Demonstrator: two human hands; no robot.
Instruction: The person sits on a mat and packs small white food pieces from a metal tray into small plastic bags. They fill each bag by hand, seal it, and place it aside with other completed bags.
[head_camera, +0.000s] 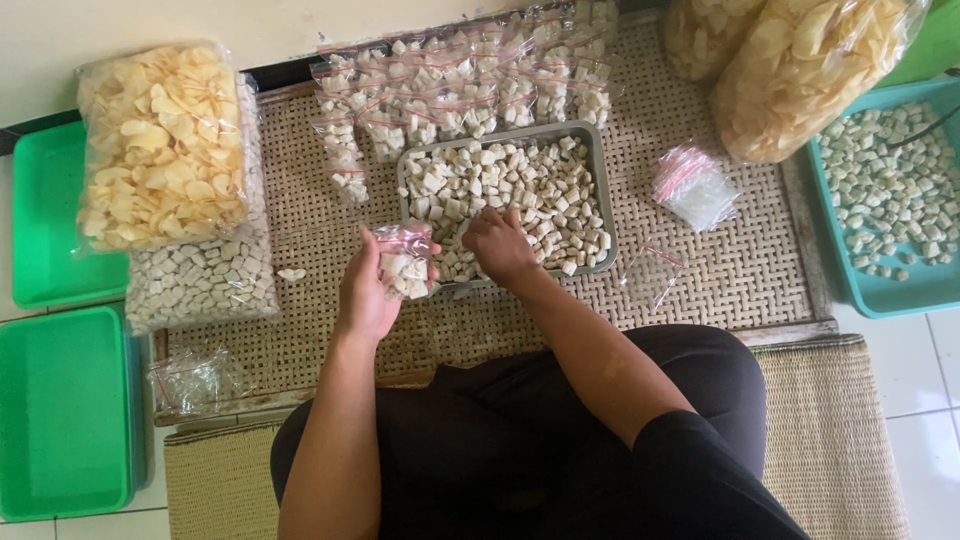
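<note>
A: Woven mat (720, 270) on tiled floor, head view only. Grey tray (603, 190) at centre, well stocked with pale cracker cubes (520, 185).

B: Hands?

A: Left hand (365, 295) closed around small clear bag (405, 262), red-striped top, held upright just left of the tray's near corner. Looks roughly half full of cubes. Right hand (500, 245) down in the tray, fingers curled on the pile; can't tell how many pieces pinched.

B: Done so far?

A: Row of filled bags (460, 90) lined up just beyond the tray, overlapping, a dozen or more by eye. Counts as finished output, judging by layout.

B: Left to do?

A: Plenty. Tray near full. Stack of empty bags (693, 190) right of the tray, another loose one (650, 272) nearer the knees, more empties (195, 380) at lower left. Bulk sack of cubes (200, 280) at left, under a big bag of chips (160, 145). Teal tray (885, 295) at far right also loaded with cubes. Green tubs (60, 410) at left edge, contents not visible.

B: Estimate?

A: Early to mid, current bag mid-fill.
</note>
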